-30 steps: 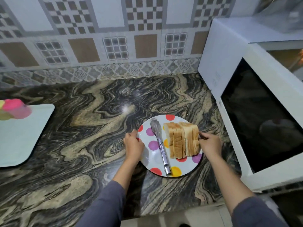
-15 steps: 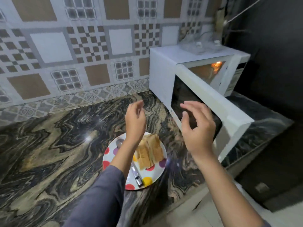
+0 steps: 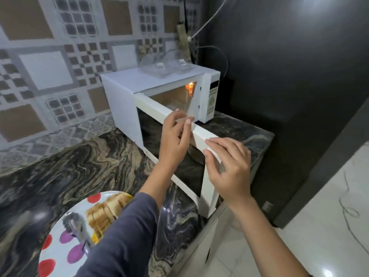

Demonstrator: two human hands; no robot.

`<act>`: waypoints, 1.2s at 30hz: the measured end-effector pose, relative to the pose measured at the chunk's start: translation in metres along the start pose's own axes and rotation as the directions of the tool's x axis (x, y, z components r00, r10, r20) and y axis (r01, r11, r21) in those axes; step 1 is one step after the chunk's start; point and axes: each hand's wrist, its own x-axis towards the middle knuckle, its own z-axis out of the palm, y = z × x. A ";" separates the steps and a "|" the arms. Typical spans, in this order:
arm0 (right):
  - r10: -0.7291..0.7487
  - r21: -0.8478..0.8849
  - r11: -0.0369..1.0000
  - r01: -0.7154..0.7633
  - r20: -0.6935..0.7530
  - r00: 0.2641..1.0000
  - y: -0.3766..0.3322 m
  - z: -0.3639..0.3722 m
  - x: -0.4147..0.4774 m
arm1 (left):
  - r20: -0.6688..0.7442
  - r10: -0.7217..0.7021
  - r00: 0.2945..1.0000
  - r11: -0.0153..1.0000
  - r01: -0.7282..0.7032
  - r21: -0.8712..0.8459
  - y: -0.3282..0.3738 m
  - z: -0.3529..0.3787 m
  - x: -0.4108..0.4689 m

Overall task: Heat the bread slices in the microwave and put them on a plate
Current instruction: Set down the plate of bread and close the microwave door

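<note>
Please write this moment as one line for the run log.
left hand: on microwave door top edge | right hand: at door corner | door: open | bread: on plate with tongs

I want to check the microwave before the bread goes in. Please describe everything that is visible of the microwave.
The microwave is a white box that looks like painted metal, standing on the marbled countertop against the tiled wall. Its door, with a dark window, is swung open, and an orange lamp glows inside. A control panel is on its right end. A clear plastic item lies on top. The left hand and the right hand both touch the door's top edge.
</note>
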 end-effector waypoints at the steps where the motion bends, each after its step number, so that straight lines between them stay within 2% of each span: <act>1: 0.001 0.023 1.000 -0.001 -0.021 1.000 0.014 0.002 0.003 | -0.003 0.020 1.000 0.999 -0.020 0.029 -0.001 0.009 0.003; 7: 0.111 0.119 0.988 -0.101 -0.089 0.990 0.115 0.036 0.026 | -0.028 0.150 0.988 0.964 -0.140 0.226 -0.018 0.073 0.037; 15: 0.135 0.314 0.937 -0.153 0.078 0.988 0.251 0.139 0.089 | -0.160 0.244 0.956 0.838 -0.125 0.530 -0.079 0.161 0.101; 19: 0.051 0.465 0.877 -0.122 0.162 0.985 0.300 0.202 0.126 | -0.250 0.252 0.935 0.754 -0.028 0.656 -0.109 0.192 0.138; 22: -0.079 0.527 0.848 -0.061 0.240 0.968 0.326 0.237 0.147 | -0.292 0.213 0.932 0.684 0.072 0.726 -0.125 0.205 0.154; 28: -0.292 0.627 0.775 0.075 0.250 0.923 0.357 0.286 0.175 | -0.299 0.107 0.948 0.508 0.207 0.836 -0.139 0.216 0.173; 32: -0.349 0.664 0.744 0.070 0.297 0.889 0.365 0.302 0.183 | -0.293 0.054 0.955 0.456 0.238 0.857 -0.145 0.220 0.175; 36: -0.382 0.701 0.708 0.087 0.277 0.882 0.366 0.312 0.192 | -0.306 0.049 0.951 0.418 0.258 0.871 -0.147 0.220 0.180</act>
